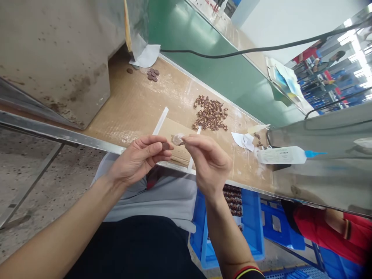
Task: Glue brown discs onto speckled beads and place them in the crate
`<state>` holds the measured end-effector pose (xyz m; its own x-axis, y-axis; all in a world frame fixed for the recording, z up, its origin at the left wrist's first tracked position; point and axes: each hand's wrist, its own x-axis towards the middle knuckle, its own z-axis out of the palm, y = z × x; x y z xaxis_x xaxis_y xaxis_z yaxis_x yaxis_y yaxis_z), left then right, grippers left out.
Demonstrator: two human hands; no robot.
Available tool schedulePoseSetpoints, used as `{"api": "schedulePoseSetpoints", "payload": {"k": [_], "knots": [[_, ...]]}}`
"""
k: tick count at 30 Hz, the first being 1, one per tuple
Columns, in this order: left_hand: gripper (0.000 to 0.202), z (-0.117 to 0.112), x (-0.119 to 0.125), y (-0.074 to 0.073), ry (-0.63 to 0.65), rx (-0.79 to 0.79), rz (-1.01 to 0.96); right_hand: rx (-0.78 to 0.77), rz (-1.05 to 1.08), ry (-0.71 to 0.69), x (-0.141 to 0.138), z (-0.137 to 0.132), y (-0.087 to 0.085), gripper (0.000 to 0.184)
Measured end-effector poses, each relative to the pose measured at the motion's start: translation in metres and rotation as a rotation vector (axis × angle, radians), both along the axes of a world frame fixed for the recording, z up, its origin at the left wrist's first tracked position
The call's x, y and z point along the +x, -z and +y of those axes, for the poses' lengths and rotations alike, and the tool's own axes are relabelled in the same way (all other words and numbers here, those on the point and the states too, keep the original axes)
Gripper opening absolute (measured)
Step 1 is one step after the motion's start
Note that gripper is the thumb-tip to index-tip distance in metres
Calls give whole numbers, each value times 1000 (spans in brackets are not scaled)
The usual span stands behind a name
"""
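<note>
My left hand (139, 158) is closed in a pinch on a small brown disc (165, 146) held at its fingertips. My right hand (207, 162) is closed too, pinching a small pale clear piece (177, 139) right beside the disc; the two pieces nearly touch. Both hands hover over the near edge of a cardboard-covered bench (136, 108). A pile of small brown parts (210, 113) lies on the bench just beyond my right hand.
White strips (161, 121) lie by my hands. Several brown discs (152, 74) sit at the far left near a white cloth (147, 56). A glue syringe with a blue tip (286, 155) and paper scraps (244, 140) lie right. A green conveyor (221, 66) runs behind. Blue crates (247, 228) stand below; a person in red (328, 228) sits right.
</note>
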<state>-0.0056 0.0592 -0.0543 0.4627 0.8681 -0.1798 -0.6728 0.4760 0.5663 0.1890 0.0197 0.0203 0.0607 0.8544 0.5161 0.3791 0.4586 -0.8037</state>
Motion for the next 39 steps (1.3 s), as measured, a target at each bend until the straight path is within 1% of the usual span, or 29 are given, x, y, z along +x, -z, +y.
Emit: {"api": "schedulePoseSetpoints", "payload": {"k": [5,9,11,15,20,26,32,36,39], "knots": [[29,-2,4,-1,-26,-15,28,-152,229,-18,-10,-2,13,15],[30,-3,7,-2,-69,-24,18,-219,375,-52,-19,-2,19,7],[30,-3,9,-3,-89,-28,10,-247,403,-51,-22,-2,22,6],[29,-3,11,-6,-110,-39,13,-217,369,-11,-24,-1,27,6],[29,-4,12,-7,-119,-55,11,-201,249,38,-23,0,29,6],[27,-4,12,-6,-114,-56,21,-181,149,43,-23,-1,30,7],[28,-3,13,-6,-112,-62,10,-150,192,23,-23,-1,30,8],[28,-3,13,-7,-114,-68,1,-128,141,60,-24,-1,32,8],[28,-3,14,-9,-114,-64,-11,-67,116,85,-25,-1,36,9]]}}
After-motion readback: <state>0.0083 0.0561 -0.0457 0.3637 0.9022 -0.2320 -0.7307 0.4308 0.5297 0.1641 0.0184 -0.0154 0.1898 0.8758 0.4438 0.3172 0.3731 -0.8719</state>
